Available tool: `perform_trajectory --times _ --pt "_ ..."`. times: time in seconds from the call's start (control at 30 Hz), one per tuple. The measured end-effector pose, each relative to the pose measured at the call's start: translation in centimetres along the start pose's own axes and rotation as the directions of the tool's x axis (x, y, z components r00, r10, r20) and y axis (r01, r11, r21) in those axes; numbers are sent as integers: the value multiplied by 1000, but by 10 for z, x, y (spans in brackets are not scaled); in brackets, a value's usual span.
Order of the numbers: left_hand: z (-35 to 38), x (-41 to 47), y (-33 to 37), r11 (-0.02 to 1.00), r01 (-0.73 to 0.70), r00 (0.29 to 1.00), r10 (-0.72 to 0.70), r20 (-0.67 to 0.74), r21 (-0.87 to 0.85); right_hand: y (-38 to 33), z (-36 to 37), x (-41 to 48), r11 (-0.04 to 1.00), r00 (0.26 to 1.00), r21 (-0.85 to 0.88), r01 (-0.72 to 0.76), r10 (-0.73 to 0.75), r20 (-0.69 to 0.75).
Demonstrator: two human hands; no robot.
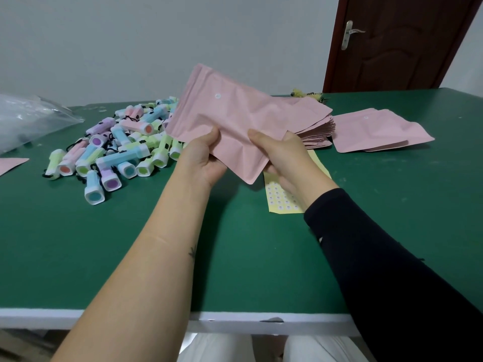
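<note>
I hold a pink pouch (230, 121) with a small white round dot tilted above the green table (130, 244). My left hand (202, 155) grips its lower left edge, thumb on top. My right hand (281, 152) grips the lower right part, thumb laid across the front. A pile of small pastel flashlights (122, 147) with black cords lies to the left of my hands. Behind the raised pouch sits a stack of pink pouches (317, 129), partly hidden by it.
More pink pouches (376, 129) lie flat at the right. A yellow sticker sheet (282, 197) lies under my right wrist. A clear plastic bag (28, 118) sits far left, with a pink pouch corner (10, 164) at the left edge. A brown door (397, 43) stands behind.
</note>
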State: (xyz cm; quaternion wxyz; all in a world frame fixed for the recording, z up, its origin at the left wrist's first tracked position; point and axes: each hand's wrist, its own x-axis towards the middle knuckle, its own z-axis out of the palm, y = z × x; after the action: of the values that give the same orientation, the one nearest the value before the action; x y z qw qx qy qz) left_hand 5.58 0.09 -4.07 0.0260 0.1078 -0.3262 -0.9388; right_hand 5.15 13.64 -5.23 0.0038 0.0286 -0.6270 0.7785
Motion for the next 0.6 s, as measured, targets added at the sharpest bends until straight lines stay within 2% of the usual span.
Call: perform_trajectory --times 0.1,0.2,0.27,0.37,0.43,0.5,0.53,0.6 --pt "-4 0 4 999 -26 999 25 -43 -30 -3 -7 2 999 999 -39 33 -33 9" --pt "-17 5 18 993 -95 985 84 -152 -64 -8 -21 6 994 998 -99 47 -42 49" --pt "-25 6 26 991 -130 972 133 -194 32 -11 -29 8 990 996 -133 48 -38 79" --pt "-33 7 30 938 -146 966 205 -161 316 -12 -38 8 977 992 -201 67 -44 119" --pt "-35 8 31 822 -188 952 287 -105 537 -13 -44 8 972 989 -225 64 -32 141" --pt "-36 7 32 606 -258 925 379 12 752 -14 -48 9 973 988 -223 61 -27 151" --pt "-37 7 32 508 -297 907 416 72 809 -15 -50 10 974 988 -220 59 -25 156" --pt "-38 8 33 408 -348 882 447 147 844 -17 -56 11 975 984 -216 48 -9 175"
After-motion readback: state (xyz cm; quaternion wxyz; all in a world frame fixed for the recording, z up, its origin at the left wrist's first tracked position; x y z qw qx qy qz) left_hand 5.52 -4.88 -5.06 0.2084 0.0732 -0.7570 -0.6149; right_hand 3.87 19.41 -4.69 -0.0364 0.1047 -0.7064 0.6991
